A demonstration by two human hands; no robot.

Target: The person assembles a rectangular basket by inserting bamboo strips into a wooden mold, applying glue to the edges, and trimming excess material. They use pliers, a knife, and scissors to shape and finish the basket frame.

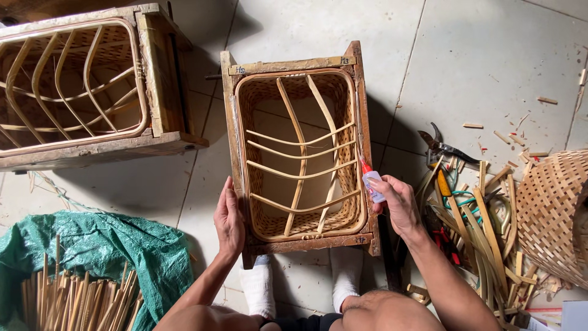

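a person sits on a pale tiled floor (490,55) with a wooden mould frame (231,141) set between the knees, and a woven rattan basket (300,153) sits inside that frame, its open bottom crossed by curved bamboo ribs (298,173). the left hand (228,220) lies flat and open against the frame's left side rail near the bottom corner, fingers stretched along the wood, holding nothing but steadying the frame. the right hand (398,205) is closed around a small clear glue bottle (372,184) with a red nozzle; the nozzle tip points up and touches the basket's right rim, just where the rib ends meet it. the person's white socks (260,288) show below the frame.

to the upper left a second wooden frame with a ribbed basket (73,86) stands well apart from the hands. at the lower left a green tarp (116,245) wraps a bundle of bamboo sticks (73,303). to the right of the right forearm lies a heap of bamboo strips (484,239) mixed with green cord, and pruning shears (444,147) rest at its top edge. a woven bamboo basket (551,208) lies on its side at the far right edge, with offcuts scattered on the tiles near it.
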